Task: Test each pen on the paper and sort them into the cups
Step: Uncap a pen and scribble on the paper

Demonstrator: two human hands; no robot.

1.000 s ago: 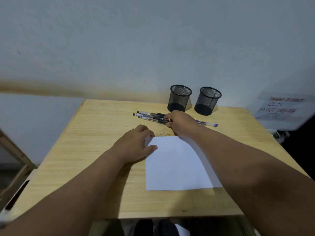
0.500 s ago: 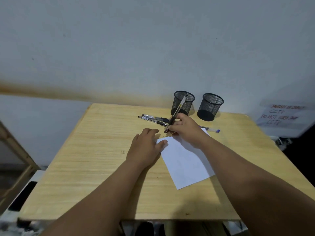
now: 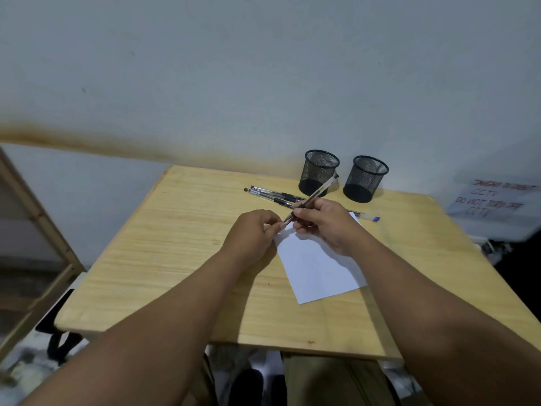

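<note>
Lifted clear of the table since the earlier frame, the pen (image 3: 314,195) now slants above the far corner of the paper (image 3: 319,262), gripped along its barrel by the curled fingers of the right hand (image 3: 325,222), while the left hand (image 3: 257,230) has left the sheet and pinches the lower tip, probably the cap, though blur prevents certainty. Remaining pens (image 3: 272,194) lie grouped behind the hands, a blue-capped pen (image 3: 367,216) lies right of the right hand, and two mesh cups (image 3: 320,172) (image 3: 367,178) stand side by side at the far edge of the wooden table (image 3: 164,259).
</note>
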